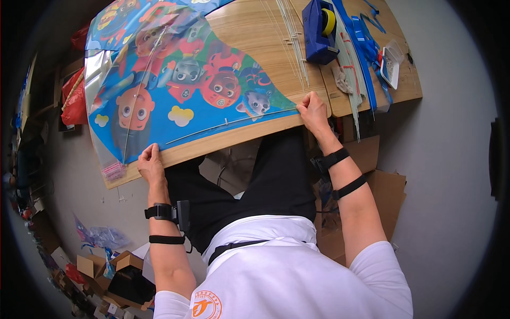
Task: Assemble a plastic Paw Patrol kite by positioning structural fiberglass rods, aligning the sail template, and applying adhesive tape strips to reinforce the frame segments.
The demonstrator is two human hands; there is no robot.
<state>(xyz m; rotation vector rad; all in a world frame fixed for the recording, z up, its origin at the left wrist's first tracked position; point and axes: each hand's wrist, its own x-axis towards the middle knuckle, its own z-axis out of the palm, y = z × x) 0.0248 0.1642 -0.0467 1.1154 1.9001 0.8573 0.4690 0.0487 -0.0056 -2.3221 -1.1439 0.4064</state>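
Blue sheet, pinched by left hand, right hand

Pinching the near edge of a glossy blue cartoon-printed sheet with left hand and right hand, beside a slim whitish rod, on a pale wooden desk bearing a dark-blue tape dispenser.

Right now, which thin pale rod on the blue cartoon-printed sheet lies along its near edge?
The thin pale rod between your left hand and right hand; the other pale rod runs away from you across the blue sheet.
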